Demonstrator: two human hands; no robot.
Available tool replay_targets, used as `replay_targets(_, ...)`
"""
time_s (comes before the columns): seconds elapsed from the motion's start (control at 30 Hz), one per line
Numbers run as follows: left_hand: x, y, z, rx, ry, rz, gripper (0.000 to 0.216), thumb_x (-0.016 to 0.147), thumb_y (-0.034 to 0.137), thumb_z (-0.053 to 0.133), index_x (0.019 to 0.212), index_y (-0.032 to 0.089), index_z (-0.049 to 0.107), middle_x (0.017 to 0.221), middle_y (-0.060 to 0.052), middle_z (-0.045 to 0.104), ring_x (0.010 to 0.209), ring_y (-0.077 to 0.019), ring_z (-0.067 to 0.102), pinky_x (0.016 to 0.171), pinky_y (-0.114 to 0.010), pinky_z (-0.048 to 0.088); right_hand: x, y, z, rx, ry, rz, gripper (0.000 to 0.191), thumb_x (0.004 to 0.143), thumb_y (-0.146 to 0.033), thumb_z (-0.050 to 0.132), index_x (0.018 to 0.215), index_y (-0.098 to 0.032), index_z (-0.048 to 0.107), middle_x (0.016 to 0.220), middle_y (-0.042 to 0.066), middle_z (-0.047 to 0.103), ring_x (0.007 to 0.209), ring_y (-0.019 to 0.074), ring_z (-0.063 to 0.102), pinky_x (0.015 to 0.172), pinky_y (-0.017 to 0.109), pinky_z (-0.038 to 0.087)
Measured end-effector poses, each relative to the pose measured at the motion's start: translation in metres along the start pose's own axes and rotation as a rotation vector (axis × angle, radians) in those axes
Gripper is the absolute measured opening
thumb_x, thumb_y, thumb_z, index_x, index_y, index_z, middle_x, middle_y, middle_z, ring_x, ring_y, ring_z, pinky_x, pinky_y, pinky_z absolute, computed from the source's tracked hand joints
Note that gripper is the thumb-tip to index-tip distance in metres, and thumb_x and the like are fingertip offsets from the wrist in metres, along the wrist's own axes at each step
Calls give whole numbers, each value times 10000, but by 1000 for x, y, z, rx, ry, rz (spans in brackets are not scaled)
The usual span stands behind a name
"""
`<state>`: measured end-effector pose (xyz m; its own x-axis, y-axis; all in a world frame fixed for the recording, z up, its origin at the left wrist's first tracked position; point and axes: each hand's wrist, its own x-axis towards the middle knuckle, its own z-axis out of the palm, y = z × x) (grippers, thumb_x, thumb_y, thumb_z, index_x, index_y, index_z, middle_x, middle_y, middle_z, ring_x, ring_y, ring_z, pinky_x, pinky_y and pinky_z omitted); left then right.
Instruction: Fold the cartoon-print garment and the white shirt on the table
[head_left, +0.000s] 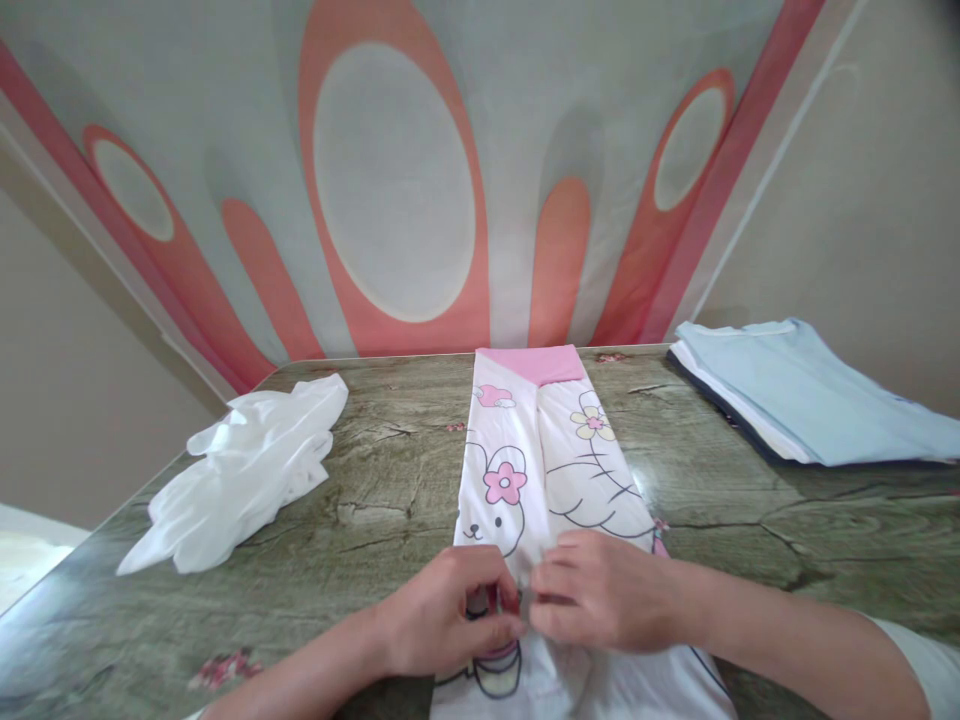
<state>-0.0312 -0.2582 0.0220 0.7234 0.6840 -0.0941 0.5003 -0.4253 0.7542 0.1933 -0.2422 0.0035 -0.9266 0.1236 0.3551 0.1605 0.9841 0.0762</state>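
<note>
A white garment (510,440) with a cartoon print and a pink band (536,365) at its far end lies in a long narrow strip on the table. Its side edges are turned in and meet along the middle. Over the near part, my left hand (457,610) has its fingers curled and its thumb close to the fingertips, pinching the cloth near the centre line. My right hand (600,590) is closed on the garment just right of that line, knuckles up. The two hands almost touch. Cloth under the fingers is partly hidden.
A crumpled white cloth (247,470) lies on the left of the wood-patterned table (397,480). At the right back rests a stack of flat folded clothes, with a light blue one (817,390) on top. A grey and coral patterned panel (517,150) rises behind the table.
</note>
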Motion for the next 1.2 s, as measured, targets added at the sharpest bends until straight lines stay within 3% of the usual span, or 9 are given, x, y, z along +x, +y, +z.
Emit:
replay_targets(0.13,4,-11,-2,301,192,61,148,866,238,502,964,177,595,1038,-67,580,992,-188,515,895,-325,390,1,-9,-4,29,2,-78,149,868,-168,473,753,-181,568,665,-8,533,558,118,418,487,288,220)
replay_targets(0.23,7,-23,-4,504,213,62,335,905,277,448,1231,213,486,1356,-77,413,1253,-233,345,1048,-422,247,0,-15,-6,145,-13,-62,129,844,-208,511,740,-172,578,644,-5,539,562,119,451,479,278,236)
replay_targets(0.33,8,-33,-6,628,162,19,467,930,353,400,1373,233,322,1450,-66,289,1322,-232,251,1078,-448,198,-4,-18,-10,460,-70,-15,139,806,-264,562,902,-175,611,756,8,604,657,121,526,532,249,335)
replay_targets(0.43,6,-35,-8,673,155,-15,485,925,360,405,1382,228,312,1435,-67,321,1304,-229,290,1057,-426,255,-7,-9,-18,810,-124,15,226,799,-266,580,1000,-168,613,821,5,634,720,95,564,616,197,411)
replay_targets(0.53,5,-28,-9,695,159,-35,413,922,324,405,1322,222,408,1379,-64,406,1255,-223,364,1030,-411,300,-11,23,-24,809,-37,337,236,863,-328,514,992,-171,636,826,22,646,694,95,568,630,204,437)
replay_targets(0.67,17,-15,-8,738,119,11,447,924,338,398,1350,209,365,1440,-57,314,1310,-218,283,1065,-397,250,-14,101,-8,416,85,788,333,915,-330,375,1138,-213,592,1070,80,633,935,180,580,791,313,453)
replay_targets(0.87,62,-23,-9,805,64,41,576,943,506,238,1410,169,252,1493,-71,173,1364,-224,140,1103,-403,123,-19,197,53,-15,-164,1163,610,895,-522,265,1410,-197,275,1480,102,230,1328,308,222,1050,499,194)
replay_targets(0.97,80,-40,-16,809,76,-21,630,933,549,190,1424,155,208,1497,-86,142,1369,-232,111,1095,-422,113,-23,219,72,-25,-271,1213,693,872,-616,161,1436,-214,188,1510,69,129,1359,292,125,1068,506,126)
replay_targets(1.2,111,-69,-37,771,91,-3,661,916,587,188,1430,170,187,1497,-98,132,1368,-246,105,1081,-447,104,-32,263,79,-19,-279,1174,708,862,-634,117,1435,-225,191,1511,54,131,1364,270,107,1078,487,91)
